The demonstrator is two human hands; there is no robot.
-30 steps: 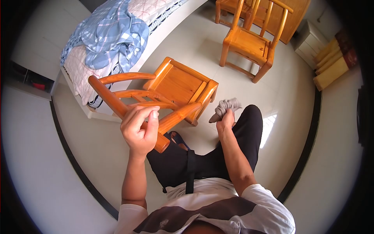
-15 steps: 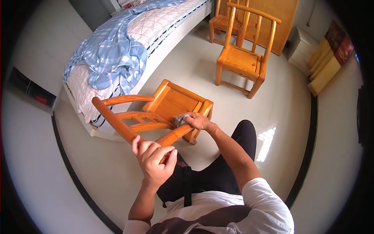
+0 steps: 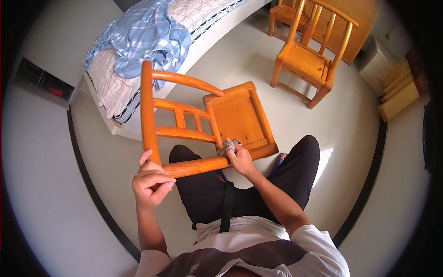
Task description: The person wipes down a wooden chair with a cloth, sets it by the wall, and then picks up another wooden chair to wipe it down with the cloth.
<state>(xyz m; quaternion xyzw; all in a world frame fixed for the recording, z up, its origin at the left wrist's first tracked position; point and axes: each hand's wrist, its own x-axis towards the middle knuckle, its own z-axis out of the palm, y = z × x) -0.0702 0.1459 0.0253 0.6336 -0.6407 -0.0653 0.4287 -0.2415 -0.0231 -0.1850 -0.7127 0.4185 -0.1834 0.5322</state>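
Observation:
A wooden chair point(image 3: 237, 117) is in front of me, its seat away from me and its backrest toward the left. My left hand point(image 3: 151, 181) is closed round the near end of the top rail, where it meets the side post. In my right hand point(image 3: 238, 158) a crumpled grey cloth point(image 3: 228, 147) is pressed on the chair where the side post meets the seat. The cloth is partly hidden by the fingers.
A second wooden chair point(image 3: 307, 62) stands at the upper right, with another chair point(image 3: 288, 15) behind it. At the upper left is a bed point(image 3: 212, 39) with a blue plaid blanket point(image 3: 150, 37). A white cabinet point(image 3: 376, 64) and yellow cloth point(image 3: 399, 94) are at the right.
The held chair has turned, its seat swinging to the right. My right hand first brought the cloth from beside the chair onto it, and now has it near the seat joint.

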